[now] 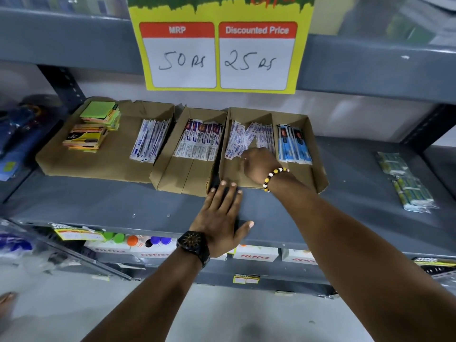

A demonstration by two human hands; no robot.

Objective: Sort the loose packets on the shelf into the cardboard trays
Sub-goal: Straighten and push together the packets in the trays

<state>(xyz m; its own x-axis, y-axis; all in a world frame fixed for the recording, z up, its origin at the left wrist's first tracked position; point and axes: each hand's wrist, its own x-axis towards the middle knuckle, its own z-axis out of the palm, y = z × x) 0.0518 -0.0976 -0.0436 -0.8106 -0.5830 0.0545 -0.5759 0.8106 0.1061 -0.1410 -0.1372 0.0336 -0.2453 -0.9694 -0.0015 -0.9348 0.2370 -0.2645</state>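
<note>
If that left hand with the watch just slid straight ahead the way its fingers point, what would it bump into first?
Most likely the front wall of the cardboard tray: the left hand lies flat on the shelf, its fingertips already almost at that edge.

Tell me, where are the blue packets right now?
The blue packets stand in the rightmost compartment of the right cardboard tray, just right of the right hand, below the price sign.

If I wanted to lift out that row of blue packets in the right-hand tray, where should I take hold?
Judging by their pose, grip the blue packets at their near ends, from the front. They stand on edge side by side, with the cardboard tray wall close on the right and the right hand busy to their left.
</note>
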